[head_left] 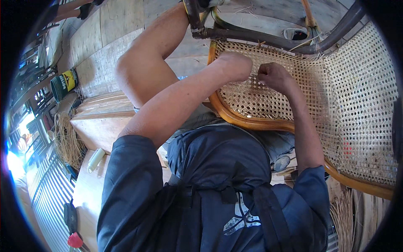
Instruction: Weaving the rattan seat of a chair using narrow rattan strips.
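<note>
A chair with woven cane panels lies tilted across my lap. Its nearer cane panel point(268, 103) is edged by a curved honey-brown wooden rim point(260, 123), and a second cane panel point(361, 101) rises at the right. Over the nearer panel, my left hand point(236, 67) is closed, with its fingertips turned out of sight. Just to its right, my right hand point(275, 77) is curled with the fingers pinched together against the weave. Whatever lies between the fingers of either hand is too small or hidden to make out. Loose cane ends stick out along the panel's far edge.
Dark brown chair legs point(268, 40) cross beyond the panel. On the left are a dark bucket with a yellow label point(64, 84), a bundle of fibre strands point(67, 145) and a pale bottle point(96, 160). More long strips point(344, 218) stand at lower right.
</note>
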### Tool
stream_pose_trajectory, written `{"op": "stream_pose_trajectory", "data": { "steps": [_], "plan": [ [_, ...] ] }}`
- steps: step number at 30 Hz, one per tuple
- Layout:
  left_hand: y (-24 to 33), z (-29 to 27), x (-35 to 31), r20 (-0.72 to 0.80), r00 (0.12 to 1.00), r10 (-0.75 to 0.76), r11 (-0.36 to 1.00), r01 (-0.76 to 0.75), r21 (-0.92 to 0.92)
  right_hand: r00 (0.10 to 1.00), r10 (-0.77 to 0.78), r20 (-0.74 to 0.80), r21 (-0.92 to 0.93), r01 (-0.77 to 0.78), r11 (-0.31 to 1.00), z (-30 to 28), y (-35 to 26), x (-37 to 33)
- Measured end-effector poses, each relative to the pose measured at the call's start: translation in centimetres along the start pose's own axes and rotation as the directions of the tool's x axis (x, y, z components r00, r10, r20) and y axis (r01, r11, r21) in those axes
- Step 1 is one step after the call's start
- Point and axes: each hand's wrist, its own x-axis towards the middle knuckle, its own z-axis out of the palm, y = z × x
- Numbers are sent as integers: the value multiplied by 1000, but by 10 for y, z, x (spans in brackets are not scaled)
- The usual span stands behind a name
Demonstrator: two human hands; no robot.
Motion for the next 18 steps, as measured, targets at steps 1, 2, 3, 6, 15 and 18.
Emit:
{"op": "stream_pose_trajectory", "data": {
  "steps": [1,2,3,6,15,18],
  "plan": [
    [2,-2,2,6,1000,0,1000,0,0,1000,1,4,4,-1,1000,0,1,0],
    [3,-3,4,36,999,-12,1000,12,-5,999,-35,-4,-32,34,999,-1,3,1],
    [4,-3,5,67,998,-23,1000,24,-10,997,-71,-10,-68,70,995,-1,4,1],
    [-1,6,7,37,999,39,999,-39,0,997,-81,8,-59,81,995,0,2,3],
    [-12,36,-6,-154,988,7,993,-25,-118,993,-72,-89,-347,37,937,15,-11,-2],
    [-15,29,1,-98,995,32,991,-44,-126,994,-60,-91,-313,29,949,16,-13,-1]
  ]
}}
